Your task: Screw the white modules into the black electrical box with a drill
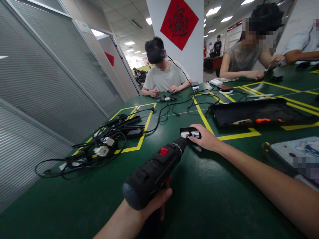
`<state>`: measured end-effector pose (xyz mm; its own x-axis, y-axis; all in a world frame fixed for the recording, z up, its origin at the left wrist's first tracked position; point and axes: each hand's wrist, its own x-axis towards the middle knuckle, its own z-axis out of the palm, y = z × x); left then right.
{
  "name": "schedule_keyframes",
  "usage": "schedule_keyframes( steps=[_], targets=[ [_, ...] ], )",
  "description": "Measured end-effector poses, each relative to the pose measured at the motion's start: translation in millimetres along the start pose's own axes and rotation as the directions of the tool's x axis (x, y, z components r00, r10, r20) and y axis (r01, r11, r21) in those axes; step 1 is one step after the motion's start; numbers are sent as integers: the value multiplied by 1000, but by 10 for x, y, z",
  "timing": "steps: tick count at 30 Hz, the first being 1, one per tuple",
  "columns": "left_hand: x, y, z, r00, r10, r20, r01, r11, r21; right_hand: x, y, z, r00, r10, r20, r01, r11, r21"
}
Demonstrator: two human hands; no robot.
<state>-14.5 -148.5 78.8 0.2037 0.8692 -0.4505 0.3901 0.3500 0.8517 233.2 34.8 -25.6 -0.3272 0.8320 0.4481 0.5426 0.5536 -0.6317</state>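
My left hand (159, 202) is wrapped round the grip of a black cordless drill (154, 172) with a red switch on top. The drill points forward, and its bit (188, 135) reaches a small black box with white blocks in it (185, 134). My right hand (204, 137) grips this small box at its right end, with thumb and fingers about it, on the green table. The front of the box is partly hidden by the drill's nose and my fingers, so I cannot tell whether the bit sits in a screw.
A tangle of black cables and adapters (134, 130) with white sockets (102, 151) lies left. A black tray (251, 111) with orange-handled items stands right, a light-coloured case (299, 154) nearer. Co-workers sit across the table (154, 78) and at the right (246, 56). Loose cables cross the middle.
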Motion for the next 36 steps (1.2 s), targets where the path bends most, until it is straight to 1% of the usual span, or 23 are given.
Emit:
schedule_keyframes(
  steps=[7, 12, 14, 18, 19, 24, 29, 36],
  targets=[
    [5, 10, -3, 1000, 10, 11, -10, 1000, 29, 0, -12, -5, 1000, 5, 4, -5, 1000, 19],
    [1, -4, 2, 1000, 14, -5, -14, 1000, 19, 2, -19, -9, 1000, 9, 7, -9, 1000, 16],
    [19, -12, 5, 999, 32, -4, -32, 999, 8, 1, -19, -7, 1000, 8, 2, -8, 1000, 12],
    [67, -33, 9, 995, 103, -19, -103, 994, -20, -2, -10, 8, 1000, 6, -2, -6, 1000, 17],
    [70, -38, 7, 995, 102, -24, -102, 995, -19, -2, -6, 12, 1000, 5, -4, -5, 1000, 17],
    [24, -46, -13, 1000, 0, 11, -1, 1000, 14, -1, 10, 14, 1000, -9, -14, 9, 1000, 13],
    [2, -24, -12, 1000, 21, 4, -21, 1000, -4, -2, 14, 13, 1000, -4, -6, 4, 1000, 22],
    [8, -12, -15, 999, 16, 30, -17, 999, 32, -4, 6, 10, 1000, 1, -3, -1, 1000, 12]
  ],
)
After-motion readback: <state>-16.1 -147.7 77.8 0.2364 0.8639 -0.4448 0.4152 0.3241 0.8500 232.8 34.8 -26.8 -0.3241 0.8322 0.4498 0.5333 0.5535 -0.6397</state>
